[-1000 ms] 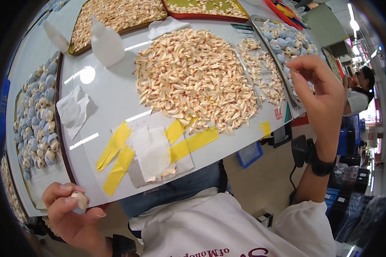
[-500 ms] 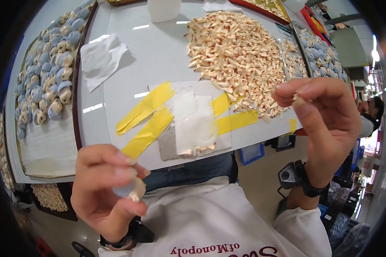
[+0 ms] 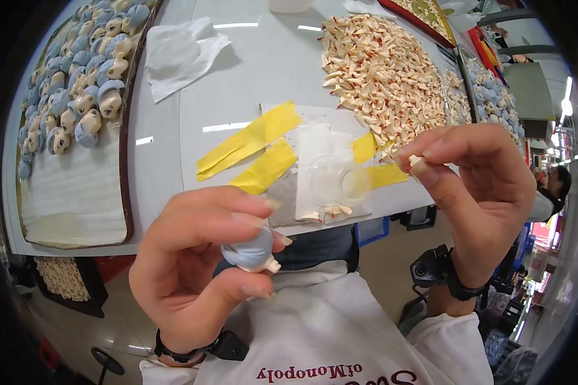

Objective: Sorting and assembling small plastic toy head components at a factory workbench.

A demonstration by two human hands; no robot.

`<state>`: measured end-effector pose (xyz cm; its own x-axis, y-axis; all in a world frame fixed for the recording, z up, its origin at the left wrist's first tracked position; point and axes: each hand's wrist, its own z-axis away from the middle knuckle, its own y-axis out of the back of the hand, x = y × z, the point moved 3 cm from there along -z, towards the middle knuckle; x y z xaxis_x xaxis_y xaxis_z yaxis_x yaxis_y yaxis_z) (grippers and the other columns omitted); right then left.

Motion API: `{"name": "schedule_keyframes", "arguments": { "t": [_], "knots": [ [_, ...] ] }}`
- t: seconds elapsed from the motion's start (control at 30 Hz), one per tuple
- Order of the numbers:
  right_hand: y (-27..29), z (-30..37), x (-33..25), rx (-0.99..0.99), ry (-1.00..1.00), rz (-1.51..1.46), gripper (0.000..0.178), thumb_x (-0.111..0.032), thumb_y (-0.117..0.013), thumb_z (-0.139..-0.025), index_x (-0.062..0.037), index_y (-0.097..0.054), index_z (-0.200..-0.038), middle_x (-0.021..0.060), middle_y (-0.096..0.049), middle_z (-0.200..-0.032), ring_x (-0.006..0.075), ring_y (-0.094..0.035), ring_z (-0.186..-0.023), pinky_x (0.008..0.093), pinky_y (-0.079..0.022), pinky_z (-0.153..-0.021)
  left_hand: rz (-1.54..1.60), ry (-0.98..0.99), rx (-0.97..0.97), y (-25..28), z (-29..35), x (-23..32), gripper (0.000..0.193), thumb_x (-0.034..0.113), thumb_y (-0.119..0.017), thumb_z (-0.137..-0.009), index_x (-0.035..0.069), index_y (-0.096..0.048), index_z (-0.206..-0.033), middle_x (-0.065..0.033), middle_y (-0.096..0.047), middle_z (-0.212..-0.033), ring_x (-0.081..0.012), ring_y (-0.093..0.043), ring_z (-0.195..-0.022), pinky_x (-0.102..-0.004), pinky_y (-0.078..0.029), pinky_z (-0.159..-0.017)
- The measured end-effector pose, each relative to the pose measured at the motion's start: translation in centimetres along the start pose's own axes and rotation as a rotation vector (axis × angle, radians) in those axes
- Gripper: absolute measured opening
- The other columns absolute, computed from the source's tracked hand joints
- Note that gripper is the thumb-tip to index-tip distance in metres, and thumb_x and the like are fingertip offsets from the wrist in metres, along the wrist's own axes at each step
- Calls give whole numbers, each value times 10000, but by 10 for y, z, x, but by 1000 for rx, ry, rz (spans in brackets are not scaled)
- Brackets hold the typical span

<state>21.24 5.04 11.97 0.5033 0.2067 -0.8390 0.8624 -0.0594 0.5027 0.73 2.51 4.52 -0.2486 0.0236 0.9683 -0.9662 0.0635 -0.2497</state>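
My left hand (image 3: 196, 256) is closed, holding a small doll head (image 3: 249, 251) with blue moulded hair between thumb and fingers. A little cream nub sticks out at its lower right; no face shows on this side. To the right, my right hand (image 3: 481, 173) pinches a tiny cream piece (image 3: 416, 160) between thumb and fingertip. The hands are apart. Between them, at the table's near edge, a clear round dish (image 3: 327, 179) sits on a white sheet over a grey board (image 3: 281, 197), with a few cream red-tipped pieces at its near edge.
Yellow tape strips (image 3: 247, 141) lie across the board's sides. A large heap of cream red-tipped pieces (image 3: 385, 77) spreads beyond my right hand. At left stands a tray (image 3: 77, 212) of blue-haired doll heads (image 3: 77, 83). White tissue (image 3: 183, 54) lies near it; another tray of heads (image 3: 488, 90) is far right.
My left hand has moved right and slightly up, and the doll head now shows more of its blue hair. My right hand has come slightly left with its piece. The view has shifted too.
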Motion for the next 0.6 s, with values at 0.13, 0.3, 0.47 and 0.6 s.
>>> {"name": "schedule_keyframes", "arguments": {
  "t": [0.13,0.3,0.47,0.6],
  "knots": [
    [0,-2,-1,-88,-42,-2,137,109,-581,-702,33,-540,-808,139,-592,-794,191,-578,-752,273,-456,-713,-36,-81,-56,10,0,-3,533,383,-729,-719,12,-495,-1021,-134,-542,-944,-149,-560,-673,-197,-431,-491],
    [-4,-8,7,-194,-89,-51,122,57,-617,-687,32,-568,-795,104,-570,-799,173,-540,-767,262,-420,-720,68,-9,87,2,3,1,496,401,-708,-737,23,-503,-985,-138,-554,-938,-140,-550,-667,-195,-428,-493],
    [-10,-12,9,-276,-27,135,106,-9,-658,-666,8,-594,-750,59,-530,-771,140,-468,-701,236,-353,-650,-94,-210,-156,19,-8,-4,482,399,-695,-752,32,-480,-979,-125,-517,-933,-132,-534,-643,-201,-418,-482],
    [-15,-16,5,-315,6,211,111,-12,-664,-642,-1,-590,-726,51,-527,-763,134,-457,-688,229,-336,-631,-73,-268,-196,16,-4,-2,458,384,-701,-750,40,-485,-962,-105,-486,-925,-129,-527,-646,-205,-422,-500]
  ]
}}
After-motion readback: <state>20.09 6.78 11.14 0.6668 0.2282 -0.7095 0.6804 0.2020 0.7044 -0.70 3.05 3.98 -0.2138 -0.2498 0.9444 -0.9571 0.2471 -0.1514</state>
